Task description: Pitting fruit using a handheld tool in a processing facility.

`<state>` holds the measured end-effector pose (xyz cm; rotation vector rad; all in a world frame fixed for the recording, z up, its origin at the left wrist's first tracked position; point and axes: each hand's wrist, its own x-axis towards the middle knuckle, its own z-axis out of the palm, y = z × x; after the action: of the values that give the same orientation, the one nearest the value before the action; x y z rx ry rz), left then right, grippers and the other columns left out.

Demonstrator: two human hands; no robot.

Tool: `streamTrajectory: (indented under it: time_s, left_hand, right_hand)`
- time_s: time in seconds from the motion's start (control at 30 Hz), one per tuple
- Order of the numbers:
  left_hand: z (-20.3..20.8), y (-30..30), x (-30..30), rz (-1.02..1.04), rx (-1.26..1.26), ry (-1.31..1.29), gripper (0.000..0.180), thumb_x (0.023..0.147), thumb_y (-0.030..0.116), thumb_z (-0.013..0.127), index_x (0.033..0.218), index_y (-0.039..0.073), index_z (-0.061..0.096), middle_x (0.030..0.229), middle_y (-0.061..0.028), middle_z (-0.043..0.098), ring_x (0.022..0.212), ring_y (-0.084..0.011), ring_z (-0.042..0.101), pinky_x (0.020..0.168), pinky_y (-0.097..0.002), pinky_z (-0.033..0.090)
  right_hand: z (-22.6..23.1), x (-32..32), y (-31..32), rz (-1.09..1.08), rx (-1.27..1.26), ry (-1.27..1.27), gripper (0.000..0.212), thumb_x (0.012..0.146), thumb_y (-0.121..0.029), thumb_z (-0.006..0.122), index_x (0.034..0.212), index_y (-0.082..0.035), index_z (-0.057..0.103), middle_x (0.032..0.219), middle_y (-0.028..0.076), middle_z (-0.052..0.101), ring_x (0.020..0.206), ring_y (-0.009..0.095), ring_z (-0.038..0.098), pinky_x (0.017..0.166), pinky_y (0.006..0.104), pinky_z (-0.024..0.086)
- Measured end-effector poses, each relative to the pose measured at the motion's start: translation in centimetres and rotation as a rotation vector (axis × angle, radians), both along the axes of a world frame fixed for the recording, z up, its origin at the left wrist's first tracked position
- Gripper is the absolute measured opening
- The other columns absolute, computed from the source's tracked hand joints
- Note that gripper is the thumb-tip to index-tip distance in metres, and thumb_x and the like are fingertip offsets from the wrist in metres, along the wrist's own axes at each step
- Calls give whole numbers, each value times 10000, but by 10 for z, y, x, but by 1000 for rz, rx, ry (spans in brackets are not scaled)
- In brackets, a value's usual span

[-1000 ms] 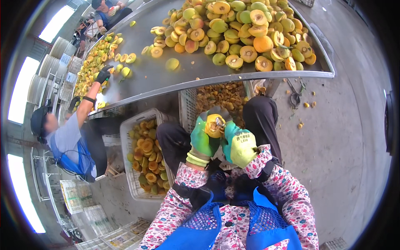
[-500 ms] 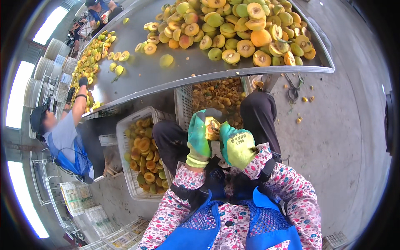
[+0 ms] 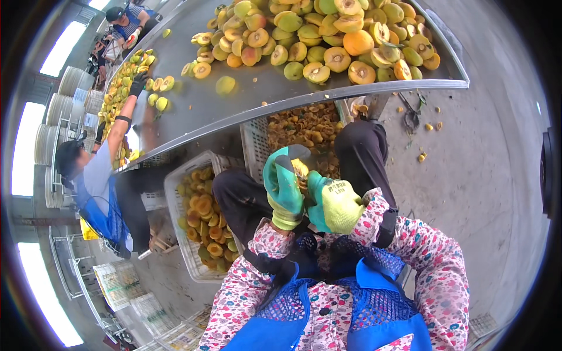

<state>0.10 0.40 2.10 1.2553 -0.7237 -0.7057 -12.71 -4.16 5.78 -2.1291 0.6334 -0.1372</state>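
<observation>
In front of my knees, my left hand [image 3: 284, 186] wears a green and yellow glove, its fingers wrapped round a yellow peach half [image 3: 301, 169]. The fingers cover much of the fruit. Right beside it, my right hand [image 3: 334, 202], in a matching glove, is closed with its fingertips against the fruit's lower side. Whatever this hand grips is hidden from view. Below both hands and beyond them stands a crate [image 3: 253, 149] of orange-brown peels and scraps. To my left is a white crate [image 3: 177, 213] filled with peach halves.
A metal table [image 3: 193, 120] spans the far side, its raised edge [image 3: 281, 105] facing me. A large heap of halved peaches [image 3: 336, 58] lies on it. Two co-workers [image 3: 102, 187] [image 3: 130, 26] work along the left. Scissors-like tools [image 3: 411, 119] and fruit bits lie on the floor.
My left hand has turned, covering more of the peach half. My right hand stays close by it. The nearer co-worker's arm has reached farther along the table. The whole view has shifted slightly.
</observation>
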Motion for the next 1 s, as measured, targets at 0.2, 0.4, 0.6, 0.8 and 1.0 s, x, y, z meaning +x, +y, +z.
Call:
streamTrajectory:
  time_s: [0.2, 0.4, 0.6, 0.8, 1.0]
  left_hand:
    - [8, -20, 22, -363, 321, 683, 498, 973, 417, 429, 1037, -54, 579, 856, -167, 664, 758, -223, 660, 691, -335, 553]
    - [16, -36, 21, -448, 196, 11, 375, 959, 318, 472, 973, -35, 598, 869, -145, 668, 747, -196, 655, 674, -316, 538]
    - [15, -37, 26, -665, 362, -289, 301, 933, 233, 523, 946, -53, 616, 883, -135, 672, 751, -167, 648, 689, -307, 528]
    - [24, -30, 21, -572, 409, 306, 304, 922, 237, 535, 963, -54, 615, 903, -146, 663, 805, -219, 652, 716, -321, 534]
    - [19, -18, 18, -636, 274, -28, 355, 933, 281, 507, 941, -51, 631, 863, -139, 659, 784, -212, 645, 720, -320, 529]
  right_hand:
    - [-4, -3, -7, -125, -12, 28, 369, 753, -205, 666, 1020, 10, 528, 736, 193, 632, 681, 356, 637, 598, 430, 487]
    - [13, -8, -15, -259, 322, 137, 322, 722, -246, 674, 930, -8, 613, 734, 200, 648, 684, 340, 653, 604, 425, 496]
    - [25, -24, -23, -165, 889, -22, 296, 741, -232, 645, 890, 11, 566, 682, 89, 584, 604, 182, 591, 580, 360, 474]
    - [1, -17, -13, -149, 227, 69, 253, 757, -200, 638, 900, -2, 572, 689, 46, 588, 590, 154, 579, 548, 317, 451]
    - [12, -25, -21, -46, 1106, -218, 179, 757, -143, 638, 881, -19, 607, 680, 18, 591, 524, 104, 532, 498, 246, 434]
